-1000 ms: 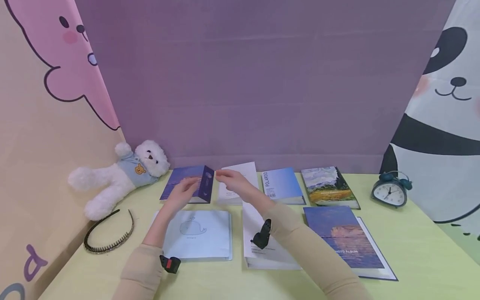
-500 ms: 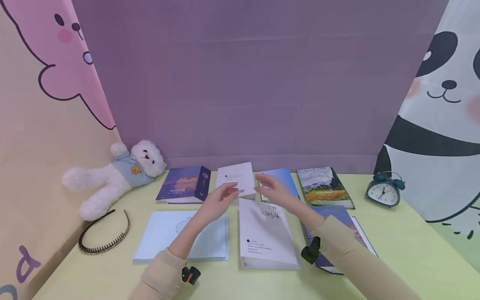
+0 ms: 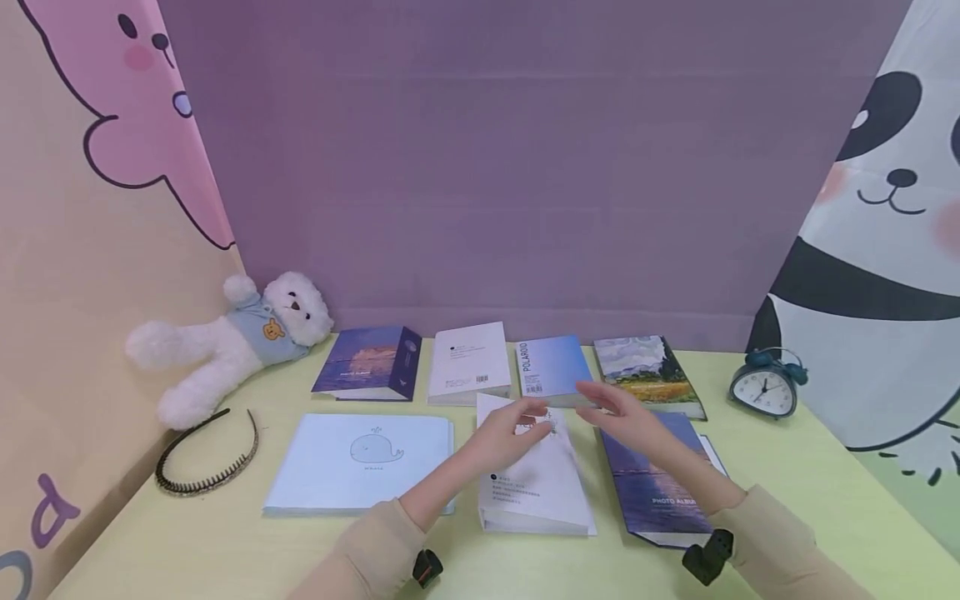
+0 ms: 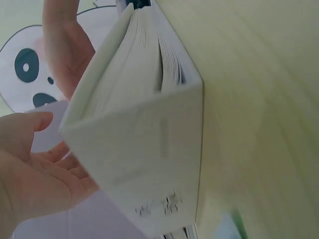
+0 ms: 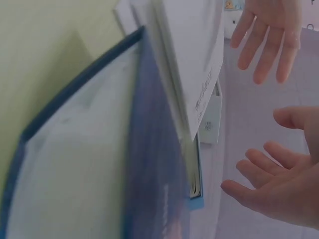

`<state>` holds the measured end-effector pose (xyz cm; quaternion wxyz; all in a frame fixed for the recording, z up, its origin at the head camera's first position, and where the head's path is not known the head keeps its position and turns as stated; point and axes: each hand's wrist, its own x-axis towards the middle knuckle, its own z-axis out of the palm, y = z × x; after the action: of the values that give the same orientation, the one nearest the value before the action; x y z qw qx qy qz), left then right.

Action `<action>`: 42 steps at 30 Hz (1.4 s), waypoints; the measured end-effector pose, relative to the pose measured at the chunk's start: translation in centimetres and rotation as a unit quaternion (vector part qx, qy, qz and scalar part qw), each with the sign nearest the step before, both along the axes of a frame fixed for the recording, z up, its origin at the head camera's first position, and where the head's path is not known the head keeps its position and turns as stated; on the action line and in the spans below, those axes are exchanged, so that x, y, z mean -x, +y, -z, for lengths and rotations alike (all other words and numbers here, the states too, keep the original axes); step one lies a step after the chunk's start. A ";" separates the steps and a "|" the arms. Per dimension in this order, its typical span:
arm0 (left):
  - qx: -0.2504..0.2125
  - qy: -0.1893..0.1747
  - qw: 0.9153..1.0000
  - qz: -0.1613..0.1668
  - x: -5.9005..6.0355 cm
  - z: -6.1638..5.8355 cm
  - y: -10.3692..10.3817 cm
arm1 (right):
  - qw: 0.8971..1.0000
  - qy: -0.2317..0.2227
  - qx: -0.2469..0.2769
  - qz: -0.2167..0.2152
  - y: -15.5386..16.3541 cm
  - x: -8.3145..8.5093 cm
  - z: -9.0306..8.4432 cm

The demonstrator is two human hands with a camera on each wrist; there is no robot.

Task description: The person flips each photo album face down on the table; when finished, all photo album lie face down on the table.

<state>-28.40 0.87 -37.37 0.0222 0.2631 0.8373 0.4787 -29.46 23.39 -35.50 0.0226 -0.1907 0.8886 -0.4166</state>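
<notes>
My left hand [image 3: 512,435] hovers over the thick white album [image 3: 534,500] in the front row, its fingers relaxed and slightly bent around nothing. In the left wrist view that album's spine [image 4: 144,164] and page edges stand close beside the hand. My right hand [image 3: 630,423] hangs above the purple-blue photo album [image 3: 660,487] at the front right, fingers loosely spread and holding nothing. The right wrist view shows the right palm [image 5: 279,181] turned toward the left hand [image 5: 271,35], with a gap between them. Part of the photo album is hidden under my right forearm.
Behind stand a purple album [image 3: 371,362], a white album [image 3: 470,360], a blue Polaroid album [image 3: 555,364] and a landscape-cover book [image 3: 648,375]. A whale-cover album [image 3: 360,467], headband [image 3: 206,483] and plush bear [image 3: 255,333] lie left; an alarm clock [image 3: 765,390] stands right.
Both hands have moved right and nearer, from the purple album at the back left to above the front-row albums. The albums appear to lie where they were.
</notes>
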 end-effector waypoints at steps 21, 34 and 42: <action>0.074 -0.066 0.985 0.139 -0.1 1.7 5.9 | 0.997 0.022 -0.076 0.019 6.3 -4.7 2.5; 0.175 -0.048 0.968 0.172 0.0 2.5 6.8 | 0.986 0.005 -0.159 0.052 8.5 -7.4 3.2; 0.204 -0.049 0.961 0.180 -0.3 2.4 7.1 | 0.979 0.009 -0.194 0.069 8.7 -8.6 3.6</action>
<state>-28.07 7.94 -39.72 0.2023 0.3751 0.8540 0.2983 -20.87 32.11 -39.08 0.0226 -0.1250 0.9635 -0.2356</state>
